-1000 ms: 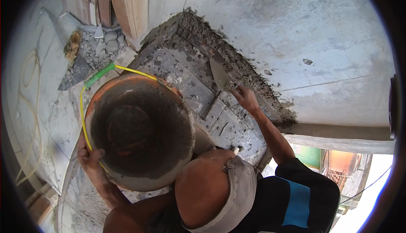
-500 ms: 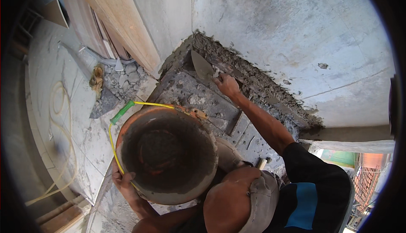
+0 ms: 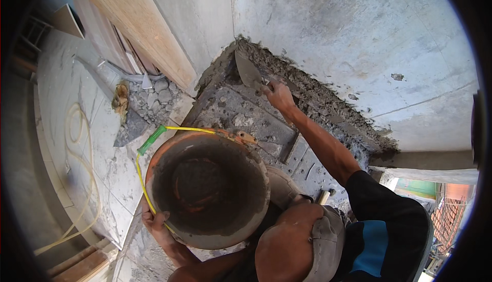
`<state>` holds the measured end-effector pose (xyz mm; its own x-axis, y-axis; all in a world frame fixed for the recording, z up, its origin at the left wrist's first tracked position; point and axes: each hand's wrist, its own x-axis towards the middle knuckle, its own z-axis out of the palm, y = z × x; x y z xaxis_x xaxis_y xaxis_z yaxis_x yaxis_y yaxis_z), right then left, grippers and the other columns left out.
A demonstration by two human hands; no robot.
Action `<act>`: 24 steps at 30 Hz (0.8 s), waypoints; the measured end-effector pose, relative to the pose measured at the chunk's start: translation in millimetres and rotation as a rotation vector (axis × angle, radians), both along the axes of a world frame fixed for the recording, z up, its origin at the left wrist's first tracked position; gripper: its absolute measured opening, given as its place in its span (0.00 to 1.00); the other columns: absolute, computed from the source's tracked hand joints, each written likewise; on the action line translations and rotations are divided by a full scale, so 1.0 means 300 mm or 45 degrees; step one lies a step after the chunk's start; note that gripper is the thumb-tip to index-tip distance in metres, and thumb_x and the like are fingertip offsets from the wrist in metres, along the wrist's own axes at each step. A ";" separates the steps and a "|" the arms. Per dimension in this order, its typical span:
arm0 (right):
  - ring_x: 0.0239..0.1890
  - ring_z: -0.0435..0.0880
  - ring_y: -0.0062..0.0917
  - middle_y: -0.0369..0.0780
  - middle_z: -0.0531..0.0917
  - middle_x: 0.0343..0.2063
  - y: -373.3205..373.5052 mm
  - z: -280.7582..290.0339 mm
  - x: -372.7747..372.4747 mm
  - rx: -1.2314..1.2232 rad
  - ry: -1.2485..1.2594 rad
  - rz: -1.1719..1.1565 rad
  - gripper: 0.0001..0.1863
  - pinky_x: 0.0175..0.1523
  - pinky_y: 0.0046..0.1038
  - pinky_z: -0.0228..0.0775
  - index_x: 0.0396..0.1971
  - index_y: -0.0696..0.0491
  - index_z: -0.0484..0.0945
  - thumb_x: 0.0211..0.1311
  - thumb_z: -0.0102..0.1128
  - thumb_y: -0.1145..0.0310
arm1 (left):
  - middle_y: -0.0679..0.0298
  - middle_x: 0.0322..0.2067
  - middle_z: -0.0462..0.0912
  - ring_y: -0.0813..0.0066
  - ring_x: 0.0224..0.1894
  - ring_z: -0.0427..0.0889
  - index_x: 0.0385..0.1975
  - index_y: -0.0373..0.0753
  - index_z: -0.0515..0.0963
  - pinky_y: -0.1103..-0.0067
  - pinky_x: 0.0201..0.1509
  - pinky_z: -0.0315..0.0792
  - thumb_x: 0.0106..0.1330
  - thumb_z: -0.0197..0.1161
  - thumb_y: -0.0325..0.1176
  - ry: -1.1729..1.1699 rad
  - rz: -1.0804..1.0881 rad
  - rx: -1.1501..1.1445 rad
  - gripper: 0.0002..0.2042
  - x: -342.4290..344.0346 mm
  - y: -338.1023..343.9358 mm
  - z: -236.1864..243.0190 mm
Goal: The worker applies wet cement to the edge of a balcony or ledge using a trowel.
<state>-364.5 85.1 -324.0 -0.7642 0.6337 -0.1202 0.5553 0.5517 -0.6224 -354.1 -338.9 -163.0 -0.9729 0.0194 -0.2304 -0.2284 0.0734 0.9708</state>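
Note:
My right hand (image 3: 280,96) is closed round the handle of a trowel (image 3: 248,70). The trowel's blade lies against the wet mortar (image 3: 307,91) close to the wall corner. Between my body and the corner is a round orange bucket (image 3: 246,215), tilted so that its mouth faces up. Grey mortar coats its inside, and a dark patch of it shows at the bottom. My left hand (image 3: 158,221) grips the bucket's lower left rim, by its yellow cord handle (image 3: 142,179). A green sleeve (image 3: 152,140) sits on that cord.
Mortar-spotted dark tiles (image 3: 230,110) cover the floor under the trowel. Rubble (image 3: 159,93) and a crumpled brown scrap (image 3: 120,100) lie left of the corner. Beside them rises a wooden door frame (image 3: 136,21). A pale hose (image 3: 77,123) coils on marble-look tiles at far left.
My right hand has moved the trowel slightly farther up toward the wall corner. My left hand keeps its hold on the bucket. The whole view has shifted a little.

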 end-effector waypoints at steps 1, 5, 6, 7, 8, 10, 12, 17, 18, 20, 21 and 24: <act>0.29 0.80 0.42 0.51 0.79 0.24 0.004 -0.004 0.009 0.002 0.000 -0.005 0.22 0.36 0.40 0.68 0.31 0.60 0.78 0.58 0.55 0.51 | 0.63 0.40 0.78 0.77 0.38 0.76 0.53 0.32 0.71 0.87 0.42 0.67 0.39 0.49 0.29 0.000 -0.005 0.002 0.33 0.000 0.000 -0.002; 0.35 0.80 0.47 0.53 0.81 0.28 0.010 -0.015 0.040 -0.096 0.058 -0.024 0.24 0.40 0.42 0.70 0.35 0.59 0.77 0.57 0.54 0.49 | 0.65 0.38 0.78 0.80 0.35 0.74 0.54 0.32 0.71 0.88 0.38 0.66 0.40 0.49 0.30 0.000 -0.020 -0.031 0.32 -0.002 -0.028 -0.016; 0.34 0.80 0.46 0.52 0.81 0.28 0.010 -0.020 0.049 -0.125 0.069 -0.034 0.24 0.39 0.42 0.69 0.36 0.57 0.77 0.57 0.54 0.49 | 0.65 0.37 0.78 0.82 0.33 0.73 0.54 0.32 0.71 0.89 0.37 0.66 0.41 0.50 0.30 -0.003 -0.020 -0.089 0.32 -0.001 -0.034 -0.017; 0.34 0.80 0.46 0.52 0.81 0.28 0.009 -0.025 0.059 -0.130 0.069 -0.031 0.24 0.39 0.42 0.69 0.36 0.57 0.77 0.57 0.54 0.49 | 0.65 0.37 0.78 0.82 0.33 0.73 0.54 0.32 0.71 0.89 0.37 0.66 0.41 0.50 0.30 -0.003 -0.018 -0.094 0.32 0.000 -0.032 -0.015; 0.34 0.80 0.46 0.51 0.81 0.27 0.013 -0.021 0.077 -0.119 0.061 -0.050 0.23 0.39 0.41 0.69 0.36 0.57 0.77 0.58 0.54 0.49 | 0.66 0.37 0.78 0.82 0.32 0.72 0.55 0.32 0.70 0.90 0.36 0.65 0.42 0.50 0.30 0.000 -0.007 -0.075 0.32 -0.001 -0.023 -0.014; 0.33 0.80 0.45 0.50 0.81 0.27 0.017 -0.019 0.113 -0.105 0.050 -0.072 0.23 0.38 0.41 0.69 0.36 0.56 0.77 0.58 0.53 0.48 | 0.66 0.36 0.78 0.83 0.31 0.71 0.55 0.32 0.70 0.90 0.35 0.64 0.42 0.50 0.30 0.000 0.000 -0.055 0.32 0.002 -0.016 -0.008; 0.32 0.80 0.45 0.50 0.81 0.25 0.026 -0.034 0.153 -0.081 0.082 -0.085 0.23 0.39 0.41 0.69 0.35 0.56 0.76 0.58 0.53 0.48 | 0.62 0.38 0.79 0.80 0.36 0.77 0.52 0.27 0.70 0.90 0.38 0.67 0.36 0.49 0.24 -0.048 0.086 0.034 0.33 0.004 -0.010 0.002; 0.31 0.80 0.44 0.49 0.81 0.25 0.051 -0.046 0.271 0.007 0.109 -0.091 0.22 0.37 0.38 0.69 0.36 0.55 0.75 0.59 0.52 0.48 | 0.65 0.39 0.78 0.81 0.35 0.74 0.54 0.32 0.70 0.90 0.39 0.66 0.42 0.49 0.28 -0.037 0.003 -0.009 0.31 0.006 -0.012 0.002; 0.31 0.80 0.43 0.49 0.81 0.25 0.046 -0.023 0.291 -0.037 0.071 -0.100 0.22 0.37 0.38 0.70 0.36 0.55 0.75 0.59 0.52 0.48 | 0.65 0.39 0.78 0.80 0.36 0.74 0.54 0.32 0.70 0.90 0.40 0.66 0.41 0.48 0.27 -0.039 0.002 0.030 0.31 0.006 -0.013 0.002; 0.31 0.80 0.43 0.49 0.81 0.26 0.041 0.016 0.330 -0.059 0.054 -0.127 0.22 0.37 0.37 0.69 0.36 0.55 0.75 0.60 0.52 0.48 | 0.64 0.40 0.78 0.80 0.35 0.74 0.54 0.32 0.70 0.89 0.40 0.66 0.41 0.48 0.27 -0.034 0.012 0.076 0.32 0.003 -0.004 0.001; 0.31 0.80 0.43 0.48 0.81 0.26 0.042 0.027 0.351 -0.085 0.043 -0.150 0.22 0.37 0.37 0.69 0.36 0.54 0.75 0.60 0.52 0.48 | 0.64 0.40 0.78 0.80 0.35 0.74 0.54 0.32 0.70 0.89 0.40 0.66 0.40 0.48 0.26 -0.023 0.027 0.117 0.32 0.002 0.002 0.000; 0.30 0.81 0.42 0.48 0.81 0.25 0.064 0.014 0.436 0.029 0.123 -0.178 0.22 0.35 0.37 0.70 0.36 0.54 0.76 0.60 0.52 0.48 | 0.61 0.40 0.78 0.75 0.40 0.76 0.53 0.29 0.70 0.86 0.46 0.67 0.36 0.48 0.25 -0.077 0.055 0.072 0.34 -0.005 0.002 0.008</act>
<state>-233.7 104.3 -319.7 -0.6755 0.7365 -0.0351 0.5662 0.4876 -0.6646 -355.4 -338.4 -160.5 -0.9575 -0.0077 -0.2883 -0.2883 0.0075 0.9575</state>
